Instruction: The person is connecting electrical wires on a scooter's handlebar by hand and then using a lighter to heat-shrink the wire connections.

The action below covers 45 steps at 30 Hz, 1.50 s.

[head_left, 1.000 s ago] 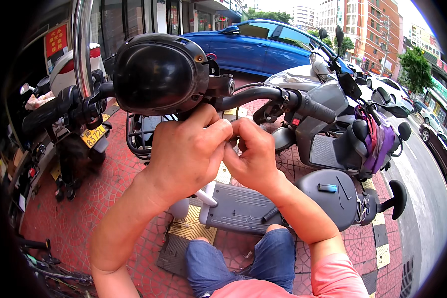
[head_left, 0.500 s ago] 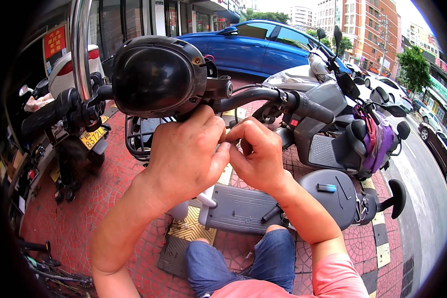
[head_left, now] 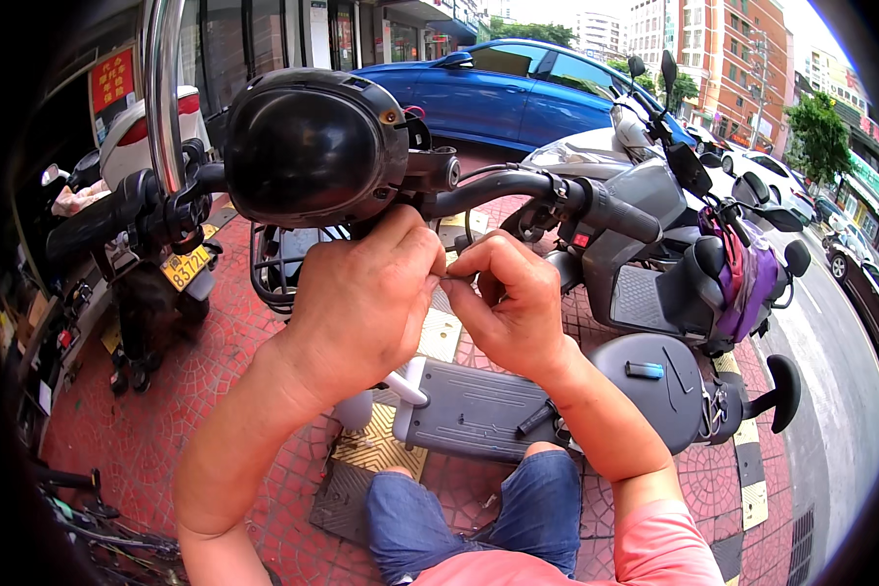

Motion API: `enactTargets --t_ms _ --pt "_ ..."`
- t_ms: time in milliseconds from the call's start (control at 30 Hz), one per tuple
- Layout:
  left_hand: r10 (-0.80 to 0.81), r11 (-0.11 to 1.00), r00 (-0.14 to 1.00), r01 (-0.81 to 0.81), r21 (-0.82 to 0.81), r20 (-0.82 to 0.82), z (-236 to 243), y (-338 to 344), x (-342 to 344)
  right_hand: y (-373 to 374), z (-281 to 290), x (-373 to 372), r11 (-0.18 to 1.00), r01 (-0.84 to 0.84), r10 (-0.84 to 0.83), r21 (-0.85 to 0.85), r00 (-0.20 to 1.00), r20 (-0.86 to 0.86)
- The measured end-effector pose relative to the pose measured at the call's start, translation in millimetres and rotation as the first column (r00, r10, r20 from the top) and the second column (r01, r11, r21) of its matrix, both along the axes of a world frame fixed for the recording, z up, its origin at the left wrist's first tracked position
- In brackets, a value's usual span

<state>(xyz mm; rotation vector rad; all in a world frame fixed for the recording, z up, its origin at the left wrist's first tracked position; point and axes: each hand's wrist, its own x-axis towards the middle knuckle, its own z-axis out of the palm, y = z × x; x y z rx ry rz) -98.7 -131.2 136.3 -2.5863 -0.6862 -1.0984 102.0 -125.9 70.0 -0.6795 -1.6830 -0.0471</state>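
Observation:
My left hand (head_left: 366, 298) is closed just below the black domed headlight housing (head_left: 303, 151) of an electric scooter, its fingers bent and its thumb tucked in. Right beside it, my right hand (head_left: 511, 305) pinches thumb against forefinger, fingertips almost meeting those of the left. Whatever the two pinches hold is too small or too hidden to name. Behind my hands runs the black handlebar (head_left: 493, 192), ending in a rubber grip (head_left: 627, 215) on the right. A thin cable (head_left: 469, 220) hangs down from the bar near my right fingers.
Below my hands lies the grey footboard (head_left: 474, 405) with small loose bits and a black cylindrical piece (head_left: 535, 420). The round seat (head_left: 635, 415) carries a blue-and-black small item (head_left: 645, 370) and a hex key (head_left: 676, 386). A grey scooter (head_left: 645, 278) and a blue car (head_left: 498, 98) stand beyond.
My left thumb has drawn in, and a narrow gap shows between the fingertips of both hands. The view has shifted slightly; the scooter and the things on its seat lie as before.

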Motion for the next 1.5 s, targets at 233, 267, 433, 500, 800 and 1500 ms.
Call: enactTargets --t_ms 233,267,433,500,800,1500 --pt "0.005 1.000 1.000 -0.005 -0.007 0.015 2 -3 2 -1 1 0 0.999 -0.004 0.005 0.039 1.000 -0.016" --pt "0.009 1.000 1.000 -0.009 -0.002 0.022 2 -4 3 -1 1 0 0.998 0.013 -0.013 0.068 1.000 -0.002" --pt "0.020 1.000 0.998 -0.020 -0.002 0.061 0 -4 6 3 -1 1 0.970 0.054 -0.066 0.236 0.997 0.044" --pt "0.017 1.000 0.998 -0.016 -0.013 0.068 -1 -4 6 5 -2 2 0.957 0.068 -0.092 0.282 0.993 0.073" --pt "0.008 0.999 0.996 -0.004 -0.044 0.084 0 -4 6 9 0 4 0.915 0.092 -0.142 0.392 0.985 0.100" --pt "-0.097 0.994 0.987 0.090 0.057 0.132 -7 7 -2 6 3 0 0.949 0.012 -0.036 0.316 0.997 0.073"
